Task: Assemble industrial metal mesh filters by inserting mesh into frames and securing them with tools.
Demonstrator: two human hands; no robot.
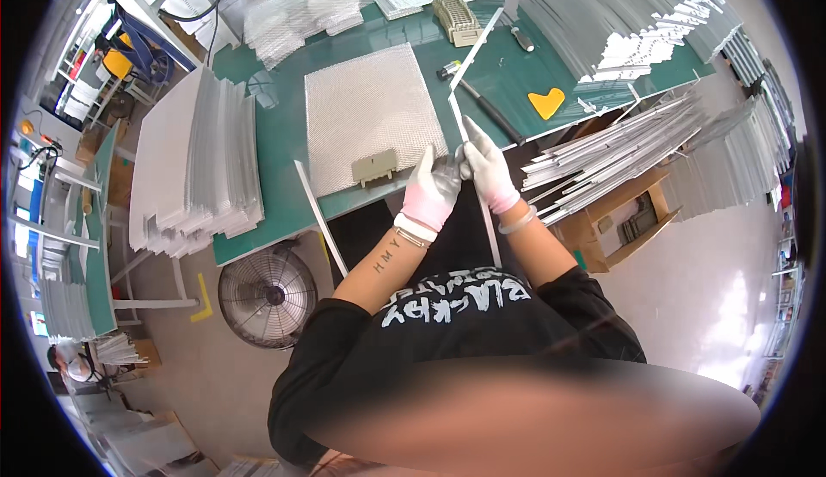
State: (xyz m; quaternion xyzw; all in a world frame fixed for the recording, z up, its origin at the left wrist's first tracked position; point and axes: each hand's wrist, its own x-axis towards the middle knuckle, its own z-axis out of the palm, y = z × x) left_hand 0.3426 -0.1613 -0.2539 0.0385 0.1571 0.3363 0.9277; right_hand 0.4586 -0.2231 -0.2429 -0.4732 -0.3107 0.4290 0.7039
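Note:
Both my hands wear white gloves with pink cuffs and grey fingertips, and they meet at the table's front edge. My right hand [487, 166] is closed round a thin white strip [457, 116], which runs down toward my lap. Against its far end, another white strip [478, 49] meets it at an angle. My left hand [434, 186] is closed beside the right one; what its fingertips pinch is hidden. Left of them, a grey mesh panel [370, 111] lies flat with a beige block [374, 167] on its near edge. A separate white strip [320, 215] slants off the table edge.
On the green table [284, 77] lie a hammer [492, 111], a screwdriver [522, 40], a yellow heart-shaped piece [546, 104] and a beige ribbed block [457, 19]. Panel stacks stand left [202, 154] and back right [615, 12]. Strips [611, 154] lie above a cardboard box [615, 245]. A fan [268, 295] stands below.

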